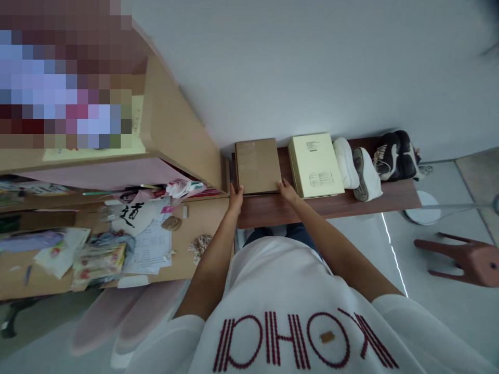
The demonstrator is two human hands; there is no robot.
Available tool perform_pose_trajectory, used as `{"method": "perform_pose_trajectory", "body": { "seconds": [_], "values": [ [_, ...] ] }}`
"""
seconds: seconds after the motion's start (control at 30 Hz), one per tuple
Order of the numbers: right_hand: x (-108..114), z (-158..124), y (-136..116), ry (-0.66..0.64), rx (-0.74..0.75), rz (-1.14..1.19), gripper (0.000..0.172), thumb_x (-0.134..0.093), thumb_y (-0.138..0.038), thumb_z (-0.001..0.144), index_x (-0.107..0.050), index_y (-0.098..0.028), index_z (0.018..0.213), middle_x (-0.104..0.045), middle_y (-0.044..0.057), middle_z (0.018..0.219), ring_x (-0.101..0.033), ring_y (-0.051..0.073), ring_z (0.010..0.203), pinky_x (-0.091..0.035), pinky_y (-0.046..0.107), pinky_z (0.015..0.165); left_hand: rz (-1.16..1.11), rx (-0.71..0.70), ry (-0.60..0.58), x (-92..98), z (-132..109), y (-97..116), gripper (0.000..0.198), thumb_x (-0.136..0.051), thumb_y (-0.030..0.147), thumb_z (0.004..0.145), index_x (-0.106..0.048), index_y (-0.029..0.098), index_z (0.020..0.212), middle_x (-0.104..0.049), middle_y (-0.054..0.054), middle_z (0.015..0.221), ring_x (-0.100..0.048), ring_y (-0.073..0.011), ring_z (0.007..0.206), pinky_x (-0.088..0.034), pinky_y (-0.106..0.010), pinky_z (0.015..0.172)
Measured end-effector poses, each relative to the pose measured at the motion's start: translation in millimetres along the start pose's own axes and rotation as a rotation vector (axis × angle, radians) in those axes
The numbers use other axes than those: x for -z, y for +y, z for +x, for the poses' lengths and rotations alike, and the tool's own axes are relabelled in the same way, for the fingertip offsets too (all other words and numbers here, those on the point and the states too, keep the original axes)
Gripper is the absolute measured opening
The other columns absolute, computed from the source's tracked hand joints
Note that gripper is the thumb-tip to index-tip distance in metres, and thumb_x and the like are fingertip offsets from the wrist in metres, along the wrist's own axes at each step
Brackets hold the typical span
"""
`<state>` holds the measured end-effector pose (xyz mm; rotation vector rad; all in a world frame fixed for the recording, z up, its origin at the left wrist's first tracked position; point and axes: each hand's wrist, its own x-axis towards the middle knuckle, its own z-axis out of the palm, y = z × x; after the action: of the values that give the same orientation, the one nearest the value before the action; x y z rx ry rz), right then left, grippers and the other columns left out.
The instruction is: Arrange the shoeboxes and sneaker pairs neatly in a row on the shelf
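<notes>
At wooden bench point(265, 211) by wall point(296, 72), gripping plain brown box point(258, 165) by near corners with left hand point(235, 199) and right hand point(288, 192) half-closed.

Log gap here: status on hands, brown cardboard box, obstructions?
Left hand, right hand at near corners of brown cardboard box. Box over reddish wooden bench, contact unclear. Pale-yellow rectangular box to right, gap between.

This looks like a home. A cluttered tan wooden desk point(213, 214) stands beside a reddish-brown wooden bench point(265, 212) bearing white rounded shoes point(346, 165).
</notes>
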<state>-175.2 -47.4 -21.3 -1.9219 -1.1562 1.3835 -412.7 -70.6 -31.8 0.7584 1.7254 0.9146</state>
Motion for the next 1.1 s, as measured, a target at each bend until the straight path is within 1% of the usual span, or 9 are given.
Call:
{"method": "perform_pose_trajectory", "body": {
  "seconds": [0.1,0.17,0.27,0.37,0.43,0.6,0.8,0.97,1.1],
  "values": [
    [7.7,-17.7,22.5,0.086,-0.027,-0.059,0.075,-0.047,-0.067,0.097,-0.058,-0.011,0.146,-0.058,0.020,0.153,-0.050,0.031,0.148,-0.035,0.044,0.125,-0.024,0.077,0.017,15.5,-17.8,-8.5,0.069,-0.053,0.060,0.099,-0.039,0.030,0.160,-0.037,-0.008,0.171,-0.029,-0.0243,0.160,-0.035,-0.045,0.125],
    [11.0,-32.6,41.4,0.099,-0.023,-0.035,0.066,-0.051,-0.061,0.096,-0.065,-0.012,0.137,-0.064,0.020,0.146,-0.057,0.031,0.141,-0.041,0.044,0.121,-0.040,0.161,0.011,25.9,-37.2,-19.5,0.063,-0.056,0.056,0.100,-0.044,0.030,0.156,-0.043,-0.010,0.167,-0.038,-0.0266,0.156,-0.043,-0.047,0.119],
    [14.3,-53.0,68.2,0.064,-0.077,0.020,0.049,-0.062,-0.057,0.088,-0.074,-0.019,0.116,-0.076,0.014,0.121,-0.069,0.031,0.121,-0.051,0.048,0.110,-0.023,0.242,-0.029,37.1,-71.9,-39.8,0.056,-0.066,0.049,0.096,-0.055,0.026,0.146,-0.060,-0.015,0.152,-0.056,-0.0303,0.143,-0.051,-0.048,0.111],
    [18.3,-68.4,86.3,0.049,-0.174,0.072,0.039,-0.068,-0.057,0.079,-0.076,-0.023,0.098,-0.078,0.007,0.096,-0.073,0.028,0.101,-0.057,0.048,0.096,0.037,0.213,-0.064,44.2,-98.2,-55.9,0.047,-0.073,0.037,0.091,-0.064,0.021,0.135,-0.073,-0.015,0.132,-0.067,-0.0290,0.128,-0.051,-0.046,0.112],
    [21.7,-75.5,91.0,0.057,-0.226,0.107,0.038,-0.068,-0.055,0.076,-0.074,-0.023,0.094,-0.076,0.005,0.089,-0.073,0.026,0.091,-0.059,0.044,0.087,0.075,0.166,-0.047,49.0,-104.2,-59.4,0.043,-0.071,0.031,0.091,-0.066,0.019,0.132,-0.075,-0.014,0.127,-0.069,-0.0271,0.125,-0.049,-0.044,0.114],
    [28.4,-79.7,76.5,0.027,-0.261,0.139,0.034,-0.066,-0.050,0.079,-0.072,-0.022,0.098,-0.073,0.002,0.082,-0.068,0.020,0.076,-0.058,0.035,0.075,0.117,0.073,-0.030,61.6,-84.6,-38.5,0.034,-0.067,0.032,0.092,-0.070,0.020,0.124,-0.074,-0.012,0.129,-0.069,-0.0270,0.124,-0.048,-0.044,0.116],
    [26.9,-61.0,34.6,-0.002,-0.228,0.133,0.030,-0.064,-0.040,0.085,-0.071,-0.022,0.107,-0.073,0.002,0.083,-0.070,0.021,0.079,-0.061,0.037,0.078,0.181,-0.052,-0.064,65.6,-51.8,-0.8,0.037,-0.066,0.034,0.093,-0.071,0.019,0.127,-0.076,-0.013,0.126,-0.070,-0.0298,0.120,-0.045,-0.048,0.118],
    [21.3,-36.7,5.6,0.030,-0.078,-0.014,0.034,-0.062,-0.032,0.087,-0.069,-0.019,0.118,-0.075,0.011,0.119,-0.070,0.026,0.116,-0.053,0.045,0.108,0.139,-0.018,-0.086,49.4,-21.7,18.1,0.047,-0.063,0.033,0.096,-0.063,0.015,0.139,-0.069,-0.016,0.138,-0.063,-0.0286,0.133,-0.042,-0.045,0.120],
    [17.2,-14.8,-15.9,0.090,-0.027,-0.126,0.054,-0.063,-0.027,0.086,-0.059,-0.015,0.138,-0.056,0.020,0.151,-0.056,0.032,0.141,-0.041,0.050,0.121,0.161,-0.024,-0.050,30.7,9.6,31.1,0.060,-0.064,0.032,0.097,-0.051,0.006,0.149,-0.056,-0.025,0.153,-0.054,-0.0306,0.144,-0.038,-0.042,0.122]
  ]
}}
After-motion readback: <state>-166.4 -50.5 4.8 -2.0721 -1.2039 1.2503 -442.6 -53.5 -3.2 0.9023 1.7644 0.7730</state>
